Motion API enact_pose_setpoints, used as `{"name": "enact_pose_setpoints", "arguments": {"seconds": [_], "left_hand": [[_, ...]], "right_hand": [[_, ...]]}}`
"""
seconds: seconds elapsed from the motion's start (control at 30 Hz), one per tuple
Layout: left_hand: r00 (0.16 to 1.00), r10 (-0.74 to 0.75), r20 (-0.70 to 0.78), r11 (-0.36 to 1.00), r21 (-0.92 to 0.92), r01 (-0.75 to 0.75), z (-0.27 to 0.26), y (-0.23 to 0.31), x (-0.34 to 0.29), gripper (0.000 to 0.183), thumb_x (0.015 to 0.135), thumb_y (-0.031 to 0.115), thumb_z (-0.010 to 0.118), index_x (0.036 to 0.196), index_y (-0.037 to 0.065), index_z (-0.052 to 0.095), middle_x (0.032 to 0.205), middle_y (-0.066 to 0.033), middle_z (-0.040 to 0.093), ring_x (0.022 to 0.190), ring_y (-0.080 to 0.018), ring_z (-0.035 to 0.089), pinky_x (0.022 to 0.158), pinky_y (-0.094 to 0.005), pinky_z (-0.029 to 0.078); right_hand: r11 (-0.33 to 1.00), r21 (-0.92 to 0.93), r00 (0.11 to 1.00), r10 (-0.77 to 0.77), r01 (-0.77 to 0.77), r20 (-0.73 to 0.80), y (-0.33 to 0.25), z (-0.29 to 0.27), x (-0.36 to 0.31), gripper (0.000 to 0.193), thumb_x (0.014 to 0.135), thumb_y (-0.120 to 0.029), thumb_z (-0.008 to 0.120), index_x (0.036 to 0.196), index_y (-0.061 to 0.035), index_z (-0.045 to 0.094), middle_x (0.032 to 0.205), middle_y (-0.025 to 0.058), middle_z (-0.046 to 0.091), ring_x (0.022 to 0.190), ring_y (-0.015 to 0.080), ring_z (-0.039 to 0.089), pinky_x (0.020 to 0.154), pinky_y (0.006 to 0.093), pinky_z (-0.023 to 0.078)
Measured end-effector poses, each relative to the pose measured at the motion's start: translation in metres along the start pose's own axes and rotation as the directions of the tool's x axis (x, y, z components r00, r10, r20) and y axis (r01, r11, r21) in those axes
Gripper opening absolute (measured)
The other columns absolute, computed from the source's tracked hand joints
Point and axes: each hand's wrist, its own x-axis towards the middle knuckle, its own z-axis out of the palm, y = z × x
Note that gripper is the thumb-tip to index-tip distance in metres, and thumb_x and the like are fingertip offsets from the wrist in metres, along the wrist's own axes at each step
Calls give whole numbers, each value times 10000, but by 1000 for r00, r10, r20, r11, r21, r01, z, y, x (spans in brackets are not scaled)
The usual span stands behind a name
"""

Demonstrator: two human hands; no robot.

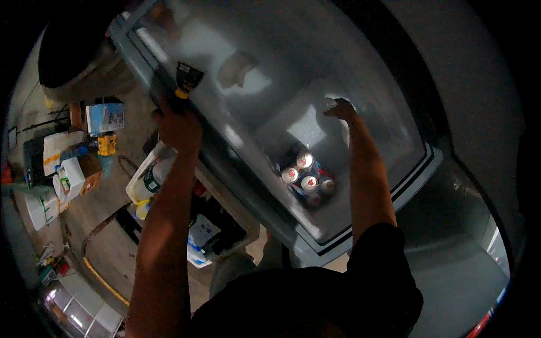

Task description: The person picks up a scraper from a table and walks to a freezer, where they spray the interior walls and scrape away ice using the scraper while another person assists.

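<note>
My left hand is closed round the lower end of a flat, flared scraper, black with a yellow neck, at the left rim of a grey chest freezer. My right arm reaches down inside the freezer. There my right hand has its fingers curled beside a pale, shiny patch on the inner wall; a whitish bit shows at the fingertips, too small to name. Several drink cans with silver tops stand together at the freezer's bottom, below and left of my right hand. A bright pale patch lies between.
Left of the freezer, a crate holds a bottle and other goods. Further left are boxes, a blue pack and a yellow item. A yellow hose or cable runs along the floor. Dark grey surfaces rise at the right.
</note>
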Motion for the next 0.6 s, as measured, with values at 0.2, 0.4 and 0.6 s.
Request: {"name": "enact_pose_setpoints", "arguments": {"seconds": [0.2,0.4,0.6], "left_hand": [[998,-25,-55,999,43,28,-5,-12,3,545,778,216,626,1293,144,462,1122,-190,498,899,-390,591,738,-491,490],[998,-59,30,997,60,57,-6,-1,3,566,771,220,636,1300,123,462,1122,-190,491,909,-382,587,757,-492,483],[996,29,-80,998,51,-25,0,-15,1,587,768,222,638,1319,128,458,1088,-183,492,914,-379,587,751,-486,486]], "right_hand": [[992,-126,998,10,-3,60,-65,12,3,786,619,-406,787,1292,-98,522,1285,157,535,1160,345,507,991,390,416],[969,-203,964,-89,141,250,-110,21,-13,760,611,-394,783,1264,-89,545,1296,152,523,1217,336,450,1041,397,364],[912,-248,880,-199,327,430,-150,34,-26,686,632,-333,789,1229,-81,564,1248,142,553,1192,322,459,1000,422,396]]}}
